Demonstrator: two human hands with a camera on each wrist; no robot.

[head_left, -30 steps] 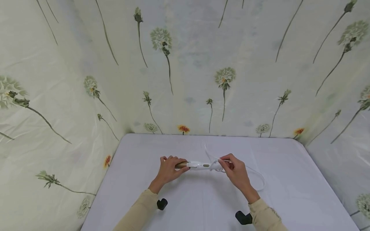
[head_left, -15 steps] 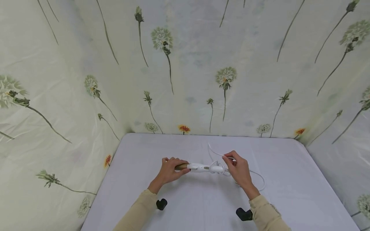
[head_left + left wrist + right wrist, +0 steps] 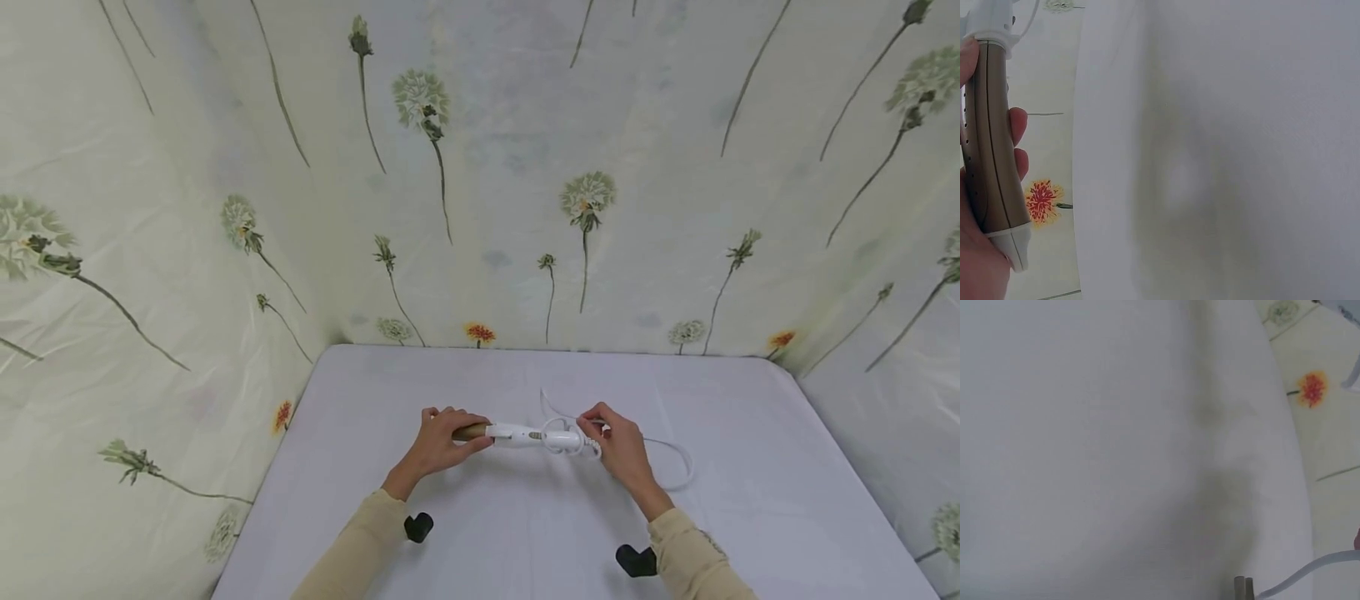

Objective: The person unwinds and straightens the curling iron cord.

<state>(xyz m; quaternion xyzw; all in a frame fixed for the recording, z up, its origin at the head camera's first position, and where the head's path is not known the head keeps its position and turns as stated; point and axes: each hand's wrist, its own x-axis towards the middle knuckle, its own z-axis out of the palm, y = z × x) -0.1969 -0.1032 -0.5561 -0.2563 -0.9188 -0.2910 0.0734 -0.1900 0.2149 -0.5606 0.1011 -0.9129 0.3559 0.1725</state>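
A hair styling iron (image 3: 517,435) with a white handle and a bronze barrel (image 3: 999,137) is held level above the table. My left hand (image 3: 437,442) grips the barrel, thumb on one side and fingers on the other, as the left wrist view shows. A white cord (image 3: 688,468) loops around the handle's right end. My right hand (image 3: 624,454) pinches part of this cord beside the handle. Beyond that hand a loop of cord hangs to the right. Two metal plug prongs (image 3: 1244,588) show at the bottom of the right wrist view.
A white-covered table (image 3: 480,533) lies beneath both hands. Curtains with a dandelion print (image 3: 495,167) surround its back and sides. Black wrist-worn pieces (image 3: 636,561) stick out by both sleeves.
My right hand has shifted slightly right with the pinched cord, rising and then lowering a little. Handle and cord coils show more openly. The left hand keeps its grip, nearly still.
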